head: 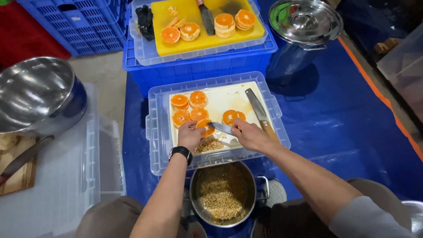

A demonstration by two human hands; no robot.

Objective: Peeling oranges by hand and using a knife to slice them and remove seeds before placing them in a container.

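We note a steel pot (pixel 224 194), seeds covering its bottom, its lower rim cut off by the frame. Above it, a cream cutting board (pixel 229 103) carries six round orange slices. Our left hand (pixel 190 135) pinches one orange slice (pixel 205 127), partly hidden. Our right hand (pixel 250 135) grips a small knife (pixel 220 128), blade touching that slice; handle concealed.

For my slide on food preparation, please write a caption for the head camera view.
Left hand holds an orange half while right hand works a small knife over a pale cutting board.
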